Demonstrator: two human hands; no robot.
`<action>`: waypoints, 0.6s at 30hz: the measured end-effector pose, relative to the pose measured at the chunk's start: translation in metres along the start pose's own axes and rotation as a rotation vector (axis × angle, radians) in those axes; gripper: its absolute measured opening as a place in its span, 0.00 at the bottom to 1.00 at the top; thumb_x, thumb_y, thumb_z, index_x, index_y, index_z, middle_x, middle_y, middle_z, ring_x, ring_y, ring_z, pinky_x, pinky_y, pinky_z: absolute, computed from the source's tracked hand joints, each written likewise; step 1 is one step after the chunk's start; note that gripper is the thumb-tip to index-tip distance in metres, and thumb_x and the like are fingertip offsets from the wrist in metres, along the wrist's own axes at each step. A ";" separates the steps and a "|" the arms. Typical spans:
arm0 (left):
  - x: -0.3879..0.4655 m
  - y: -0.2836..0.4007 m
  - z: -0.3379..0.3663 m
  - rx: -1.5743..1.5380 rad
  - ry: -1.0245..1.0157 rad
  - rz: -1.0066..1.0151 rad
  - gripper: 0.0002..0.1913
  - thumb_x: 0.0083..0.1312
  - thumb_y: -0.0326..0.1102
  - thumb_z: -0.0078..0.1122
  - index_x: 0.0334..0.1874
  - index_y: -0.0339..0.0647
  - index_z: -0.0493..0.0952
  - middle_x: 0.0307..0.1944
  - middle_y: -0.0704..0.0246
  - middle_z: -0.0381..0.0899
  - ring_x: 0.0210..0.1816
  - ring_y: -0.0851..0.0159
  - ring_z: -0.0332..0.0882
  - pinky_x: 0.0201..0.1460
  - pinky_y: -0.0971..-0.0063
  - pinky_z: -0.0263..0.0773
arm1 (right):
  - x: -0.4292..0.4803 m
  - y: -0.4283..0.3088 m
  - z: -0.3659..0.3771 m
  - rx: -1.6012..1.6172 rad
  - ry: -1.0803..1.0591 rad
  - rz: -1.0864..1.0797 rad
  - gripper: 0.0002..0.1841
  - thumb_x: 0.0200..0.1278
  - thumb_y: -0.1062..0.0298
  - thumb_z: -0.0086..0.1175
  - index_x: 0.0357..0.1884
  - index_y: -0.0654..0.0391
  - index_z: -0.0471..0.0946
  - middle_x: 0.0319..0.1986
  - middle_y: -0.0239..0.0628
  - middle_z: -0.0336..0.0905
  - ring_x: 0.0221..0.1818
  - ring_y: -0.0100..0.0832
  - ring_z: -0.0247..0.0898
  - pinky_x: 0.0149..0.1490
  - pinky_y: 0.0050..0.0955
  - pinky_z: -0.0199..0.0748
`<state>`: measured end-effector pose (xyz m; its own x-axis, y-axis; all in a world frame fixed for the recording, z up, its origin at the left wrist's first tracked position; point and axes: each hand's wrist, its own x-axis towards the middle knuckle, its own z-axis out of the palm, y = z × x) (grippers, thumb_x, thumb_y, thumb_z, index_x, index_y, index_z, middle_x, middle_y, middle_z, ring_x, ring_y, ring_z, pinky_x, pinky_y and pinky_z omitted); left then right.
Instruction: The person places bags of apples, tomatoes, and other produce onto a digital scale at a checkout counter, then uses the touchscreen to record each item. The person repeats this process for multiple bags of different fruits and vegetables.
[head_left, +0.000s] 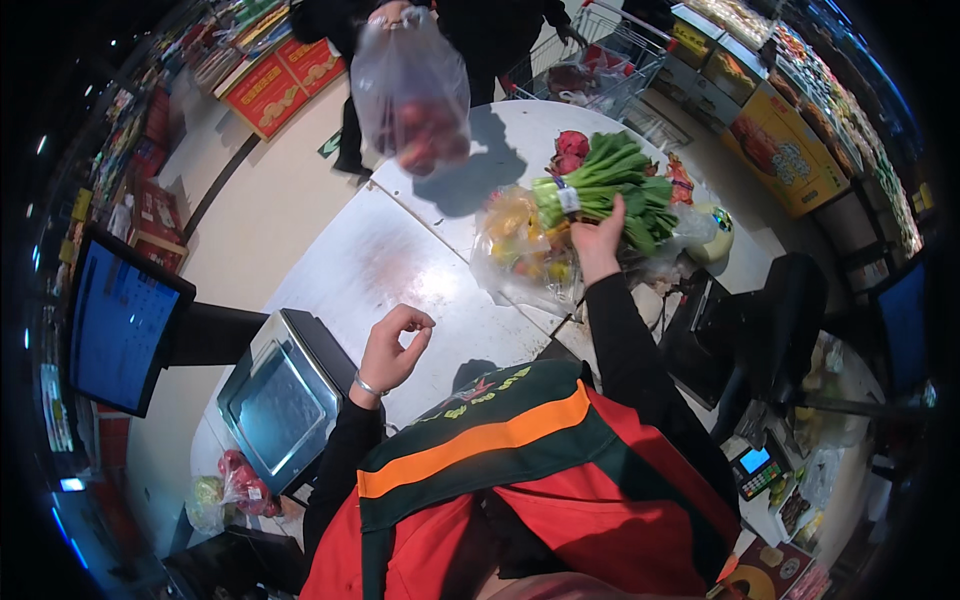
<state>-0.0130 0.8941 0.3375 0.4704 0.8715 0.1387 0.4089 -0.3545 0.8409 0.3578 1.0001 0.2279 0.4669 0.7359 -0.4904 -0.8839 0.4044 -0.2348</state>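
My right hand (598, 244) grips a bunch of leafy greens (600, 184), thumb over the stalks and fingers under them. A purple band and a white tag wrap its stems. Under and beside it lies a clear plastic bag of yellow and orange produce (521, 244). Two red dragon fruits (570, 152) sit just behind the greens. My left hand (391, 351), with a bracelet at the wrist, hovers over the white counter (465, 330); it holds nothing, fingers loosely curled and thumb apart. Across the counter, another person's hand (394, 13) holds up a plastic bag of red fruit (420, 124).
A weighing scale (281, 409) and a monitor (127, 319) stand at left, near bagged produce (247, 484). A pale melon-like item (711, 238) lies right of the greens. At right are a black stand (765, 322) and card terminal (757, 469). A shopping cart (600, 64) stands beyond.
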 end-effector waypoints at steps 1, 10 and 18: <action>-0.003 -0.001 -0.003 0.007 0.002 -0.020 0.04 0.60 0.26 0.58 0.36 0.35 0.77 0.32 0.65 0.78 0.35 0.65 0.77 0.41 0.76 0.72 | 0.015 0.018 -0.002 -0.004 0.024 0.012 0.28 0.62 0.47 0.54 0.59 0.52 0.71 0.57 0.34 0.73 0.59 0.37 0.68 0.65 0.45 0.60; -0.018 -0.027 -0.031 0.087 0.105 -0.159 0.05 0.60 0.27 0.59 0.36 0.35 0.77 0.32 0.64 0.77 0.35 0.64 0.76 0.40 0.75 0.71 | 0.055 0.070 -0.041 -0.354 0.135 -0.045 0.42 0.57 0.40 0.59 0.69 0.51 0.59 0.69 0.35 0.58 0.71 0.35 0.48 0.72 0.47 0.40; 0.024 -0.043 -0.043 0.053 0.322 -0.072 0.04 0.60 0.24 0.57 0.36 0.34 0.76 0.35 0.66 0.76 0.35 0.68 0.75 0.39 0.79 0.69 | -0.034 0.041 -0.085 -1.599 -0.341 -0.852 0.32 0.63 0.62 0.56 0.67 0.60 0.60 0.47 0.41 0.75 0.47 0.34 0.70 0.50 0.38 0.68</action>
<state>-0.0533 0.9451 0.3272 0.1710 0.9543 0.2450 0.4760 -0.2978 0.8275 0.3035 0.9452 0.1639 0.5507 0.7799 0.2973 0.4843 -0.0085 -0.8749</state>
